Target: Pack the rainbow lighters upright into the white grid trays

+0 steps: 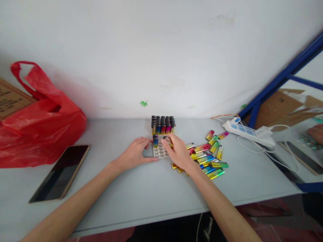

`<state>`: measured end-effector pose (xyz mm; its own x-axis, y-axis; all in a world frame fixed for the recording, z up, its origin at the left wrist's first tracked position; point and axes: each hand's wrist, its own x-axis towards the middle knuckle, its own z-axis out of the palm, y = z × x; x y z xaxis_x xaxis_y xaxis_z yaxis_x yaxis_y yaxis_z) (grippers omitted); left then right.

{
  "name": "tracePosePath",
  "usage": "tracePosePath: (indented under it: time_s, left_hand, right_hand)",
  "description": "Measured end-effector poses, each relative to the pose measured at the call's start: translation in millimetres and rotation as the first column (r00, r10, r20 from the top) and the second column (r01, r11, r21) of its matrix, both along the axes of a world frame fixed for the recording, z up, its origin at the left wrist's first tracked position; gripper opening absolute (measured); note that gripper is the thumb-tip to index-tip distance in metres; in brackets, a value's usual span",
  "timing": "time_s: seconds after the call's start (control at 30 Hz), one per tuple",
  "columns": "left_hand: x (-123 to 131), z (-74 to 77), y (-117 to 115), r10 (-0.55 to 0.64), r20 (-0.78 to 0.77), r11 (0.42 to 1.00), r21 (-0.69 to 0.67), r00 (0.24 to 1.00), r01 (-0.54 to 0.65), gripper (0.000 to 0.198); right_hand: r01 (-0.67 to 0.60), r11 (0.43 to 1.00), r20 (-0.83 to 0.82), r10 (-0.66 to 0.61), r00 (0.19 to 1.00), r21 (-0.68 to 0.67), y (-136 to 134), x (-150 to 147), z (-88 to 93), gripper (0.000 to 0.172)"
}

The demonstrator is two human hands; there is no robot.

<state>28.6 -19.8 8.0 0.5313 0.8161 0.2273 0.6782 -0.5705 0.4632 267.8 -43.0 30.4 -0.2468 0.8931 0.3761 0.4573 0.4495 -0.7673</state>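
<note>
The right hand (178, 153) has its grip pinched on a lighter (166, 138) just above the tray (159, 154), right of the upright lighter (155, 141). The left hand (136, 153) lies open against the tray's left side.

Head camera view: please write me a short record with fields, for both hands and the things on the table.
Left hand: flat on the table, fingertips against the white tray
Right hand: pinches a lighter over the tray
In tray: one standing lighter, far left corner
Behind tray: full block of upright lighters
Right of tray: loose pile of lighters lying flat
Elsewhere: phone, red bag, power strip
</note>
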Motion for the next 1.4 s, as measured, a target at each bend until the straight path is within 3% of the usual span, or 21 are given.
tracePosePath:
  time_s: [0.17,0.27,0.5,0.6,0.73,0.83,0.93,1.03,1.17,1.23,1.3,1.4]
  left_hand:
    - [1,2.0,-1,-0.002,0.006,1.000,-0.003,1.000,0.002,0.061]
    - [1,3.3,-2,-0.005,0.009,1.000,-0.009,1.000,0.005,0.060]
    - [1,0.3,-2,-0.005,0.000,1.000,-0.004,1.000,0.005,0.060]
    - [0,-2.1,0,-0.008,0.003,1.000,0.003,1.000,0.008,0.060]
    - [0,-2.2,1,-0.022,0.022,1.000,0.002,1.000,0.022,0.056]
    - [0,-0.6,2,-0.024,0.035,1.000,0.018,0.999,0.023,0.055]
    - [0,-0.2,3,-0.013,0.032,1.000,0.024,0.999,0.012,0.059]
    - [0,-1.2,4,-0.003,0.020,1.000,0.017,1.000,0.003,0.061]
    - [0,-1.4,4,0.003,0.023,1.000,0.011,1.000,-0.003,0.062]
    - [0,-0.4,4,0.006,0.021,1.000,0.008,1.000,-0.006,0.063]
    - [0,0.6,4,0.007,0.011,1.000,0.005,1.000,-0.007,0.064]
    - [0,0.9,5,0.009,0.007,1.000,0.000,1.000,-0.009,0.065]
  right_hand:
    - [-0.035,0.993,0.103,0.023,0.994,0.110,2,4,-1.5,0.034]
    - [-0.025,0.999,0.132,0.020,0.991,0.036,2,5,-0.3,0.041]
    - [-0.107,0.986,0.064,0.116,0.991,-0.127,4,0,-6.3,0.034]
    - [-0.096,0.994,0.218,0.105,0.970,-0.054,4,-5,-7.9,0.033]
    - [-0.040,0.990,0.508,-0.035,0.861,0.136,2,-16,-4.8,0.037]
    - [-0.052,0.990,0.559,-0.031,0.828,0.131,0,-17,-0.7,0.041]
    - [-0.030,0.997,0.460,-0.009,0.888,0.077,-5,8,6.4,0.037]
    - [0.006,0.999,0.357,-0.021,0.934,0.045,-14,59,14.7,0.027]
    - [0.101,0.993,0.421,-0.116,0.900,0.058,-25,141,16.4,0.022]
    - [0.119,0.992,0.461,-0.129,0.878,0.051,-26,171,11.4,0.031]
    - [0.109,0.994,0.493,-0.110,0.863,0.030,-24,189,5.2,0.039]
    - [0.058,0.998,0.520,-0.041,0.853,-0.015,-16,197,0.8,0.030]
